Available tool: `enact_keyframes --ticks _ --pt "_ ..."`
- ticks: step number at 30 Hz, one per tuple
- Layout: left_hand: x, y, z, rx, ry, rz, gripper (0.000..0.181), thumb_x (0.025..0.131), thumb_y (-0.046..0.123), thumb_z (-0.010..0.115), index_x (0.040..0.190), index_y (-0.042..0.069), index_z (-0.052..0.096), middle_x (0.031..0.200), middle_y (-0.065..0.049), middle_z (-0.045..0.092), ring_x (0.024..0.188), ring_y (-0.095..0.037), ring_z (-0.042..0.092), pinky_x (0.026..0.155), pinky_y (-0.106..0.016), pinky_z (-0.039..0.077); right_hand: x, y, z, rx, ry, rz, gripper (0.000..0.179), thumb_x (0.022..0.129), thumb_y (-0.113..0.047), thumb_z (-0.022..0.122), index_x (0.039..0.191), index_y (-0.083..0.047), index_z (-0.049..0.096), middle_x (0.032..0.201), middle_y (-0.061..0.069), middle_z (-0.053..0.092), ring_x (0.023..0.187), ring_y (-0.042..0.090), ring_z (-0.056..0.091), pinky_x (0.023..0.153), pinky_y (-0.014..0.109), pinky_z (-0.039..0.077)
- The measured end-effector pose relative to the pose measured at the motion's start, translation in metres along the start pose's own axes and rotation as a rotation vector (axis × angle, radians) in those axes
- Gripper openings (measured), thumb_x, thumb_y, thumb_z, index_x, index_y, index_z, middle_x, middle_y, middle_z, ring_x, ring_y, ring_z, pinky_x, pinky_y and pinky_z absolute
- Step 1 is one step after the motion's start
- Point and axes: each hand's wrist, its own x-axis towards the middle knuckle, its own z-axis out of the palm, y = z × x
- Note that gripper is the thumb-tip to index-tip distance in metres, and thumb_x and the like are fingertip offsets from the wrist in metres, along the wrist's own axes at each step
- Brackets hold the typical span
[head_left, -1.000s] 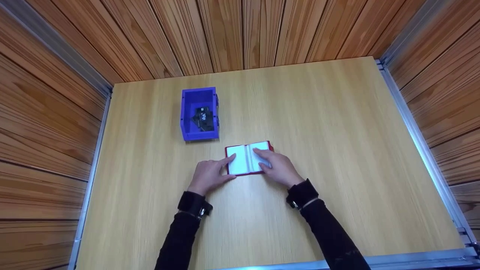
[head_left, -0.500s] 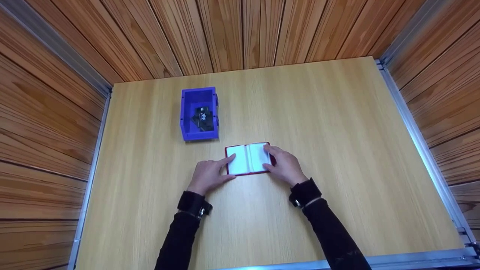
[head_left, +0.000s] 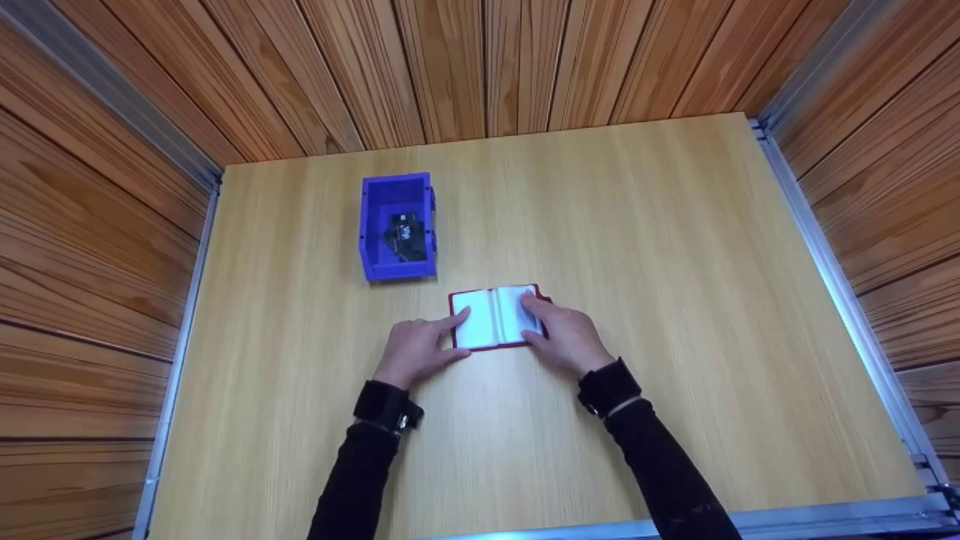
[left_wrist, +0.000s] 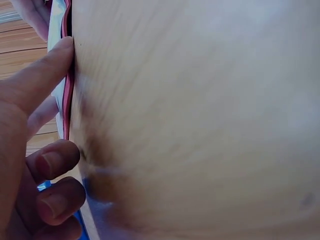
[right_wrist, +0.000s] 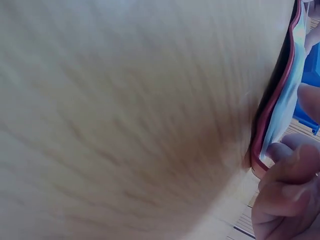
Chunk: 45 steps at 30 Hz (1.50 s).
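Note:
A small red-covered card holder (head_left: 476, 330) lies spread on the table in the head view, its clear-white sleeves facing up. My left hand (head_left: 416, 349) steadies its left half: one straight finger rests on the page and the thumb lies along the front edge. On the opposite half, my right hand (head_left: 566, 337) holds the right edge, with a fingertip on the page and the thumb at the lower corner. Up close in the right wrist view, curled fingers (right_wrist: 295, 170) sit at the sleeves' corner beside the red cover (right_wrist: 275, 100). The left wrist view shows the cover edge-on.
A blue-purple bin (head_left: 375, 271) stands behind and left of the card holder, with several black cards (head_left: 406, 236) inside. Wood-plank walls (head_left: 450, 75) enclose the pale table (head_left: 675, 300), and a metal rail (head_left: 847, 514) runs along its front.
My right hand slid from the right page out to its edge, then a finger moved slightly back in over the page. The left hand and the bin stay in place.

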Motion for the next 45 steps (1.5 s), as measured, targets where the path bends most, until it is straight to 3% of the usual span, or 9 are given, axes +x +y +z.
enact_keyframes --ticks 5,13,24,31,40,45 --pt "0.000 -0.002 0.000 -0.018 -0.011 -0.002 0.074 0.086 0.059 0.077 0.152 0.041 0.049 0.066 0.008 0.026 0.061 -0.013 0.029 0.064 -0.031 0.028 0.000 -0.002 0.002 0.024 -0.021 -0.001 0.064 0.100 -0.030 0.069 0.158 -0.015 0.045 0.149 0.015 0.058 0.129 0.035 0.062 0.108 0.049 0.047" --pt "0.000 -0.003 -0.001 -0.029 -0.017 0.010 0.074 0.087 0.058 0.077 0.153 0.039 0.049 0.066 0.007 0.030 0.061 -0.014 0.033 0.065 -0.032 0.032 0.000 -0.003 0.005 0.078 -0.028 -0.022 0.074 0.097 -0.037 0.073 0.160 -0.015 0.040 0.156 0.015 0.051 0.140 0.034 0.053 0.115 0.049 0.042" --pt "-0.001 -0.002 -0.001 -0.029 -0.009 0.026 0.075 0.087 0.059 0.076 0.153 0.038 0.049 0.065 0.006 0.034 0.061 -0.015 0.036 0.065 -0.033 0.034 -0.002 -0.003 0.004 0.148 0.001 -0.042 0.078 0.092 -0.032 0.080 0.159 -0.019 0.043 0.155 0.014 0.052 0.139 0.033 0.054 0.114 0.049 0.042" --pt "-0.001 -0.001 0.000 -0.020 -0.009 0.020 0.075 0.087 0.059 0.076 0.154 0.038 0.048 0.066 0.007 0.030 0.062 -0.014 0.033 0.065 -0.033 0.030 -0.001 0.000 0.003 0.128 0.042 -0.070 0.080 0.087 -0.024 0.085 0.156 -0.010 0.048 0.154 0.016 0.052 0.140 0.036 0.053 0.114 0.050 0.043" --pt "-0.005 -0.002 0.001 -0.044 0.032 0.026 0.079 0.086 0.060 0.077 0.155 0.042 0.045 0.063 0.009 0.029 0.059 -0.011 0.029 0.063 -0.031 0.028 0.000 0.003 0.003 0.080 0.032 -0.046 0.077 0.088 -0.028 0.085 0.154 -0.009 0.050 0.155 0.013 0.052 0.142 0.032 0.051 0.115 0.048 0.042" --pt "-0.008 0.002 -0.002 -0.100 0.075 0.051 0.084 0.081 0.062 0.081 0.155 0.046 0.044 0.062 0.009 0.033 0.058 -0.010 0.030 0.062 -0.029 0.028 -0.002 0.001 -0.007 0.099 0.082 -0.064 0.066 0.093 -0.029 0.079 0.152 -0.011 0.053 0.152 0.012 0.055 0.138 0.031 0.055 0.112 0.048 0.045"
